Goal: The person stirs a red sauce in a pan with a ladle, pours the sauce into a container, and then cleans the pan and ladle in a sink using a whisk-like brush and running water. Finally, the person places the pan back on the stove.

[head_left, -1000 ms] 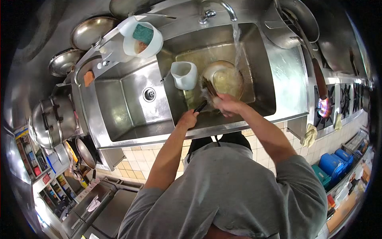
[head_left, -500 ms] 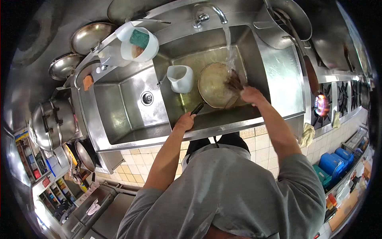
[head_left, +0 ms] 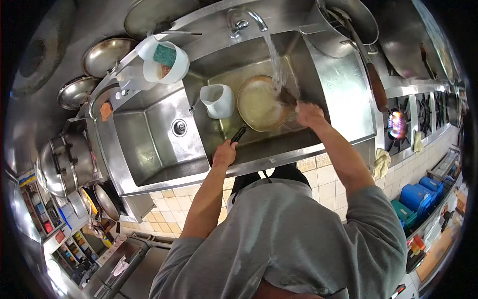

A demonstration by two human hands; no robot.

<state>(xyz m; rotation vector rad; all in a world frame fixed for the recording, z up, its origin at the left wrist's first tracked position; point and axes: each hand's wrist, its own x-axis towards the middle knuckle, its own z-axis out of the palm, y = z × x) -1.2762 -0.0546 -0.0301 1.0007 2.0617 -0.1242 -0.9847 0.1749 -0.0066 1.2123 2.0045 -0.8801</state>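
Observation:
In the right basin of a steel sink [head_left: 199,175] lies a round pan [head_left: 260,104] with cloudy liquid in it. My left hand [head_left: 224,153] is closed round the pan's black handle [head_left: 239,133]. A brown brush [head_left: 286,98], blurred, is gripped in my right hand [head_left: 309,113] at the pan's right edge. Water runs from the faucet [head_left: 256,20] onto the brush and the pan's right side. A white plastic jug [head_left: 217,101] stands in the basin, left of the pan.
A white container [head_left: 174,70] with a green scouring pad [head_left: 165,55] sits behind the sink's divider. At right, a stove burner [head_left: 397,124] is lit, with a cloth [head_left: 382,163] hanging near it. A large pot [head_left: 351,22] stands at the back right.
The view has shifted slightly, so the sink appears further left. The brush has moved from over the pan's right part to its edge. My left hand still holds the handle.

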